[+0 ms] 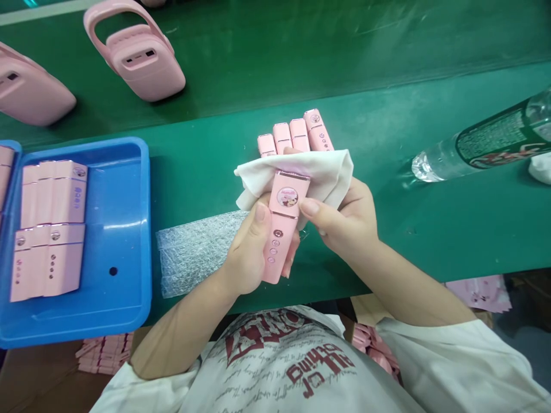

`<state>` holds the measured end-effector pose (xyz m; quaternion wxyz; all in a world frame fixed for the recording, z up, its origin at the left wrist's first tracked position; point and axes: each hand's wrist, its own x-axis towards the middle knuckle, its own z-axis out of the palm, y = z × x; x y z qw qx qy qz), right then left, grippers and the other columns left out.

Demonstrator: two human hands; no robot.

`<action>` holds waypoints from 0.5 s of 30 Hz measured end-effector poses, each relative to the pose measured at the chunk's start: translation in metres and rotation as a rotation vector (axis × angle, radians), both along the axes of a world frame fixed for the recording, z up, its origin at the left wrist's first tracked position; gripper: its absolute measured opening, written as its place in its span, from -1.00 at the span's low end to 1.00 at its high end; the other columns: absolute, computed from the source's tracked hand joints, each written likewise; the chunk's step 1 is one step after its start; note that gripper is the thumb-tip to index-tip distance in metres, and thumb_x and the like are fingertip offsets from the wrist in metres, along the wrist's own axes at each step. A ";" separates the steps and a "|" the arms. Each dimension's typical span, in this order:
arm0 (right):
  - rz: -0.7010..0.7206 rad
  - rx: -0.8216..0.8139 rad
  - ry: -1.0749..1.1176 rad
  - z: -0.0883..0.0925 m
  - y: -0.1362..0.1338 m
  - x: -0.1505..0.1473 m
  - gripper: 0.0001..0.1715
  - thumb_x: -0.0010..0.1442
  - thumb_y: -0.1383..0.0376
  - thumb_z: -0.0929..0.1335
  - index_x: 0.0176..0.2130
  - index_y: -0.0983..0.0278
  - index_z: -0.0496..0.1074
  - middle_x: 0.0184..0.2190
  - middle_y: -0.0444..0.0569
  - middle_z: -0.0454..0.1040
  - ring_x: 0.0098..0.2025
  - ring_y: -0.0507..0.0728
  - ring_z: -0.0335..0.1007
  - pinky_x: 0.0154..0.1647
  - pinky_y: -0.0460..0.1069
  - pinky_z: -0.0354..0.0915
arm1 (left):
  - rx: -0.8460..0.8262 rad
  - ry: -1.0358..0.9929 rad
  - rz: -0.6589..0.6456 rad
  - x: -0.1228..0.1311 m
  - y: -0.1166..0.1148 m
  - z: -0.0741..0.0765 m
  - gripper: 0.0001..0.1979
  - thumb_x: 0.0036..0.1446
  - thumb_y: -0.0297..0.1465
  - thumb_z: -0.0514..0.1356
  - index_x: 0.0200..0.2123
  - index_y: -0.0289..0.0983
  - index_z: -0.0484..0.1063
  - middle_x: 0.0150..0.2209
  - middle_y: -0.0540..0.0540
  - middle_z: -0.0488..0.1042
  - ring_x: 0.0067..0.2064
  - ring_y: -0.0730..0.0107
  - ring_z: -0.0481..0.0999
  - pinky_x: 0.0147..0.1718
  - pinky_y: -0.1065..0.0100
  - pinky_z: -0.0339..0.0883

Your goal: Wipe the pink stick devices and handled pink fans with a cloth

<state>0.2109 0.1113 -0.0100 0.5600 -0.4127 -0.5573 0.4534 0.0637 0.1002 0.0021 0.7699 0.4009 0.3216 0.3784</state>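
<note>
My left hand (246, 255) is closed around a pink microphone (279, 229), boxy in shape, with a round cartoon badge near its top and a column of small buttons below. A folded white cloth (318, 163) wraps behind the microphone's top end. My right hand (353, 221) grips this cloth from the right, its thumb against the microphone's edge; its other fingers are mostly hidden behind the cloth. Just beyond the cloth lie several more pink microphones (318, 131) in a row on the green table (430, 229), their lower parts covered from view.
A blue tray (129, 241) with several pink microphones (66, 195) stands at left. Bubble wrap (193, 249) lies beside it. Two pink speakers (150, 66) with handles are at the upper left. A plastic bottle (477, 140) lies at right. Pink pieces (105, 353) sit below the table edge.
</note>
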 end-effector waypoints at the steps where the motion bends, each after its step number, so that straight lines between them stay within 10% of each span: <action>1: 0.009 -0.003 0.019 -0.001 0.000 0.000 -0.64 0.19 0.01 0.38 -0.09 0.15 0.50 -0.29 -0.09 0.58 -0.25 0.15 0.55 -0.27 0.06 0.55 | -0.002 0.008 0.000 0.000 0.000 0.000 -0.47 0.22 0.11 -0.03 -0.16 -0.23 0.35 -0.61 0.06 0.39 -0.73 0.51 0.32 -0.81 0.48 0.19; 9: -0.005 0.012 -0.009 -0.001 0.002 -0.003 -0.49 0.20 -0.06 0.34 0.01 0.18 0.47 -0.14 -0.01 0.58 -0.08 0.20 0.53 -0.12 0.14 0.54 | 0.050 0.064 0.027 0.002 -0.002 0.000 -0.49 0.23 0.10 -0.01 -0.13 -0.21 0.36 -0.58 0.05 0.40 -0.69 0.51 0.34 -0.77 0.47 0.21; 15: 0.027 -0.030 0.086 0.000 0.006 0.001 -0.65 0.15 0.00 0.41 -0.22 0.20 0.52 -0.52 -0.12 0.51 -0.44 0.08 0.47 -0.42 0.00 0.48 | 0.004 0.041 0.014 0.000 -0.001 0.000 -0.48 0.23 0.10 -0.02 -0.15 -0.23 0.36 -0.60 0.05 0.39 -0.71 0.51 0.33 -0.77 0.47 0.21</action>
